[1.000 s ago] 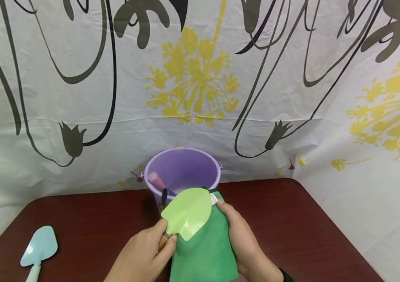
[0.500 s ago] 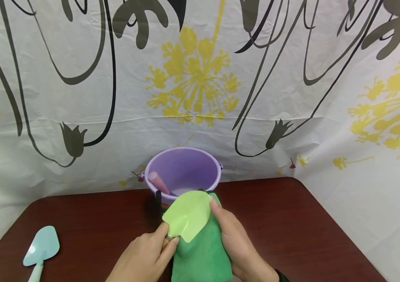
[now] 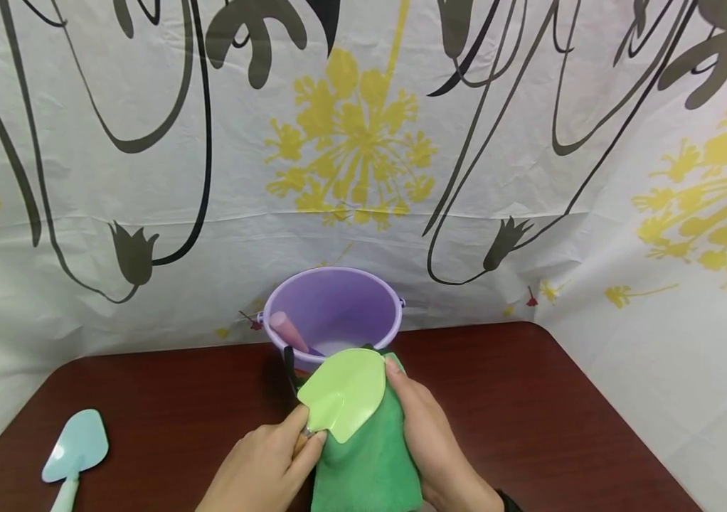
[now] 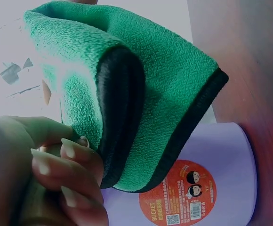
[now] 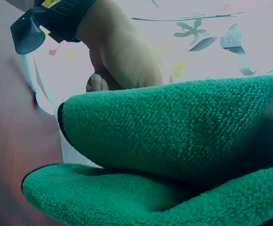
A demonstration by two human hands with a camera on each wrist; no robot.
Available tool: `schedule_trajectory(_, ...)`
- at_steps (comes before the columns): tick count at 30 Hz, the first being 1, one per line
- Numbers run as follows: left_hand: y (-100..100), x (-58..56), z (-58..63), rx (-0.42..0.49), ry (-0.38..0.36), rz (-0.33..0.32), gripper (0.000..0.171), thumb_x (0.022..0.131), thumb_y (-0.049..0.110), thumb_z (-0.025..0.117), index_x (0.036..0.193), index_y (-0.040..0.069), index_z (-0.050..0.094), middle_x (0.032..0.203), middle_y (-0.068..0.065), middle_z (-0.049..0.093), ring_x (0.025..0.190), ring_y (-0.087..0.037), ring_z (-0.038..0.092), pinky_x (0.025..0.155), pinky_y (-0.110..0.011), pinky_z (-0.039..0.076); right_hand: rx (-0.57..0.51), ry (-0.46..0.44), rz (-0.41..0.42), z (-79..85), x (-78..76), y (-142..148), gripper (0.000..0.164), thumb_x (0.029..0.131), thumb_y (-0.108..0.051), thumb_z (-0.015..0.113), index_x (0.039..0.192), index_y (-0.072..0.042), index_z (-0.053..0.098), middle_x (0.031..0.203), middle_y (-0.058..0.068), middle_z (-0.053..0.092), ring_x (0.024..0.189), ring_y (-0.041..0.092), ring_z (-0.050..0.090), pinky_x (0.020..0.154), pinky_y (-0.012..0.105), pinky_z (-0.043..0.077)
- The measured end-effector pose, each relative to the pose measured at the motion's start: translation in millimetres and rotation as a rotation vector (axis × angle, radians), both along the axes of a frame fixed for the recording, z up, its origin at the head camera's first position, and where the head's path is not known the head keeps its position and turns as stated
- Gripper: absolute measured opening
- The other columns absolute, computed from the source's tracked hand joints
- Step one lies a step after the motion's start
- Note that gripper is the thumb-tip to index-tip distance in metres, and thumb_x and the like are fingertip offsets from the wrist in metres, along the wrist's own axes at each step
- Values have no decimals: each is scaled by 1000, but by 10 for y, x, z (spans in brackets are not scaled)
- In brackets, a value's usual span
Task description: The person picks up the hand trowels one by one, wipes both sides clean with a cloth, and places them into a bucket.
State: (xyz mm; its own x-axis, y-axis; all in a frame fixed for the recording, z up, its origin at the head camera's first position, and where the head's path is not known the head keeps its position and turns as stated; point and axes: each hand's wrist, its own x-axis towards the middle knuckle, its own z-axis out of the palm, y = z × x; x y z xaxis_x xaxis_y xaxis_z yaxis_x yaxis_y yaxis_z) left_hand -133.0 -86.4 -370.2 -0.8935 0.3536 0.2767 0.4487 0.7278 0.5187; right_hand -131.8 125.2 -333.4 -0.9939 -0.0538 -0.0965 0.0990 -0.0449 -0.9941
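Observation:
My left hand (image 3: 267, 459) grips a small garden trowel by its wooden handle, most of which the fingers hide. The trowel's light green blade (image 3: 346, 395) points up and to the right. A folded green towel (image 3: 366, 466) with black edging lies behind the blade, held by my right hand (image 3: 430, 441) with its thumb near the blade's right edge. In the left wrist view the towel (image 4: 169, 70) drapes in folds past the curled left fingers (image 4: 70, 174). Thick towel folds (image 5: 164, 127) fill most of the right wrist view and hide the right hand there.
Just beyond the hands a purple bucket (image 3: 338, 279) stands at the table's back edge, with a pink handle (image 3: 287, 331) inside. A pale blue trowel (image 3: 78, 448) lies at left on the dark red table (image 3: 178, 405). Patterned white cloth (image 3: 363, 242) hangs behind.
Since a second ago the right hand has shifted slightly left and its thumb has come up to the blade's edge. Trowel and towel have moved only a little.

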Motion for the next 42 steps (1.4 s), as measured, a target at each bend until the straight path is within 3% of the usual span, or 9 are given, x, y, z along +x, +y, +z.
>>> schedule_trajectory(8, 6, 15, -3, -14, -8, 12, 29, 100, 33, 61, 80, 25, 42, 58, 18, 28, 50, 3, 24, 48, -19, 28, 17, 6, -46, 6, -4, 29, 64, 98, -65, 46, 115, -8, 69, 100, 3, 69, 102, 16, 63, 92, 33, 51)
schedule_trajectory(15, 12, 24, -22, 12, -17, -16, 28, 99, 30, 62, 80, 24, 43, 58, 20, 28, 50, 5, 23, 48, -18, 27, 40, 14, -127, 53, -30, 98, 60, 99, -62, 47, 108, -7, 68, 93, 1, 68, 95, 15, 64, 87, 31, 51)
schedule_trajectory(25, 2, 13, -55, 67, -96, -82, 27, 101, 31, 58, 80, 23, 43, 59, 19, 29, 52, 5, 23, 49, -17, 27, -101, 20, -168, 166, -42, 214, 48, 99, -58, 52, 93, -12, 66, 74, -3, 64, 72, 11, 64, 75, 31, 55)
schedule_trajectory(36, 11, 22, -76, 62, -82, -77, 26, 100, 31, 60, 81, 23, 44, 59, 19, 29, 52, 6, 24, 49, -17, 27, -58, 11, -222, 280, -48, 400, 47, 100, -62, 47, 104, -21, 68, 90, -9, 65, 94, 8, 62, 87, 26, 51)
schedule_trajectory(42, 10, 22, -87, 51, -62, -69, 24, 100, 30, 61, 82, 24, 45, 59, 19, 30, 52, 6, 26, 48, -18, 28, -72, 36, -199, 291, -45, 419, 44, 102, -60, 45, 104, -21, 67, 94, -9, 65, 98, 7, 61, 89, 25, 51)
